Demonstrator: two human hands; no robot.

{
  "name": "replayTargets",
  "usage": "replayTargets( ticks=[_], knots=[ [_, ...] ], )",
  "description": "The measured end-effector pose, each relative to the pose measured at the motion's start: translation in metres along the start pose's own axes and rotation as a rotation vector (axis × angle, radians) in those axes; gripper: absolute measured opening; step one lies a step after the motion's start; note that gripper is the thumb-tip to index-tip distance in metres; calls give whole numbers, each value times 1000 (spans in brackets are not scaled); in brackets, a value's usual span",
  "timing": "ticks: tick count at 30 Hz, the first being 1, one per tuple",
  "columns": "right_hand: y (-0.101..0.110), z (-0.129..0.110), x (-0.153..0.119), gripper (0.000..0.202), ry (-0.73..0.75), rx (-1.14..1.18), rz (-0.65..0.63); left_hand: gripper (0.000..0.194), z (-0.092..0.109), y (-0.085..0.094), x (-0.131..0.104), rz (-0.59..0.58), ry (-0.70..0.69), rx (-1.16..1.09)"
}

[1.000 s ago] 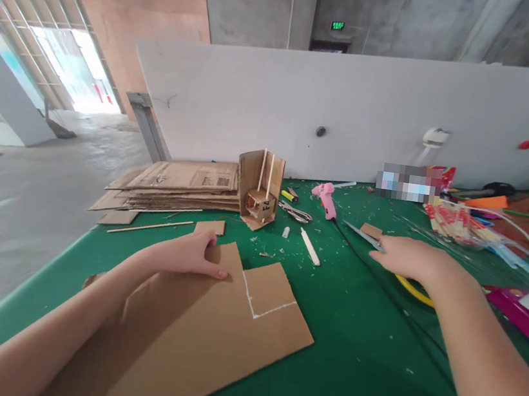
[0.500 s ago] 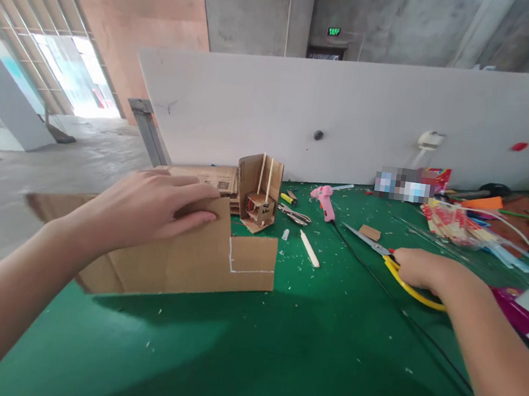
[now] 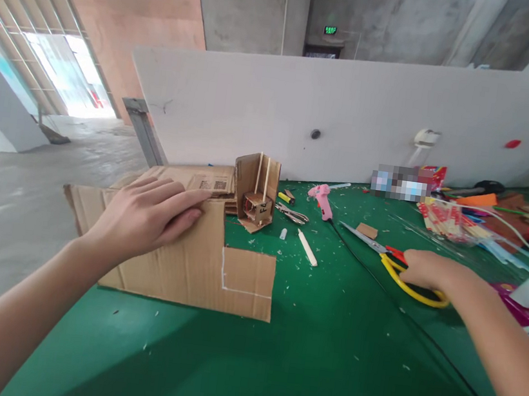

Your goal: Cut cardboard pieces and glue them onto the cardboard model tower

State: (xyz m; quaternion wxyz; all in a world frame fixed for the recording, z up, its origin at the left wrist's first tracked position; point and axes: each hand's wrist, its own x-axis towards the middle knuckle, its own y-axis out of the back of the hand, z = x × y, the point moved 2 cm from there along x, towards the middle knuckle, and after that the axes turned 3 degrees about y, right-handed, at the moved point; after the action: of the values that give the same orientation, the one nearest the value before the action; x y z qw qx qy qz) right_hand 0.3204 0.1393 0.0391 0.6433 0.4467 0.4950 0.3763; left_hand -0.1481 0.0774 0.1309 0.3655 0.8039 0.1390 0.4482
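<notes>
The left hand (image 3: 150, 215) is pinching the top edge of the cardboard (image 3: 177, 271), which is slanting up over the green table (image 3: 222, 371), the right hand (image 3: 430, 272) is gripping the scissors (image 3: 378, 246), and pinching firmly, without bending the cardboard, is probably working best.

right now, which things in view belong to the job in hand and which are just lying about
Seemingly in the job:
- cardboard sheet with white lines, held up by the left hand
- scissors, right hand at their handles

Apparently just lying about:
- pink glue gun
- pliers
- cardboard model with two sticks
</notes>
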Motion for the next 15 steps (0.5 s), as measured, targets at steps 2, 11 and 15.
replayTargets(
  ticks=[2,11,15],
  knots=[
    [4,0,-5,22,-5,-4,28,26,0,3,1,35,-30,12],
    [14,12,-67,24,-152,122,309,26,-1,19,22,-9,-133,49],
    [2,-25,-89,33,173,1123,249,29,2,29,43,-96,-196,-19]
  ],
)
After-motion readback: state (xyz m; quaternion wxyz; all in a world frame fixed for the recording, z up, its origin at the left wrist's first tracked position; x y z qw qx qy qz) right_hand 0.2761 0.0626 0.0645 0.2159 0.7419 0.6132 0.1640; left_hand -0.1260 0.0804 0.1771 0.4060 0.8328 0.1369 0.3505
